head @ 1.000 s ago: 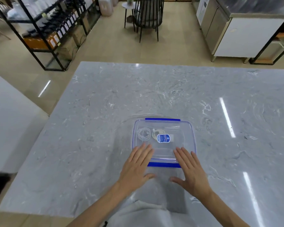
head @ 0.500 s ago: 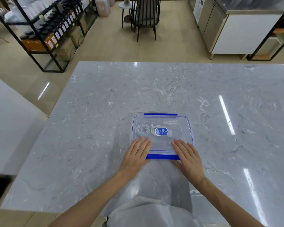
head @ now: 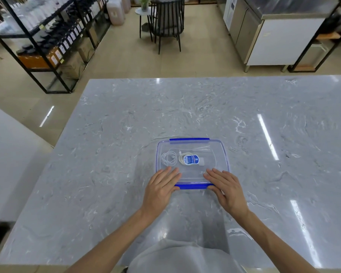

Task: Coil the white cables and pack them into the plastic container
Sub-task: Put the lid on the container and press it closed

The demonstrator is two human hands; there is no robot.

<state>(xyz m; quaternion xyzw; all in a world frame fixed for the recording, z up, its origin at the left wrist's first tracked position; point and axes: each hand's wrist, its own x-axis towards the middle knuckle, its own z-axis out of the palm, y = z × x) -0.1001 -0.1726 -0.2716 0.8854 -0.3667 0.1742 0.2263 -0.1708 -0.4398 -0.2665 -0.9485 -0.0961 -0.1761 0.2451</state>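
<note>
A clear plastic container (head: 219,154) with its lid on and blue clips at front and back sits on the marble table. Inside lie a coiled white cable (head: 168,158) at the left and a second coil (head: 182,160) partly under a blue label (head: 191,159). My left hand (head: 160,189) rests flat on the lid's near left corner, fingers straight. My right hand (head: 225,187) lies flat on the near right corner, thumb by the front blue clip (head: 192,186).
The grey marble table (head: 126,134) stretches wide on all sides of the container. Beyond its far edge are a black shelf rack (head: 47,36) at the left, a dark chair (head: 168,20) and a steel cabinet (head: 274,36) at the right.
Both hands have slid back a little toward the lid's near edge and spread apart to its corners. The container has stayed in place.
</note>
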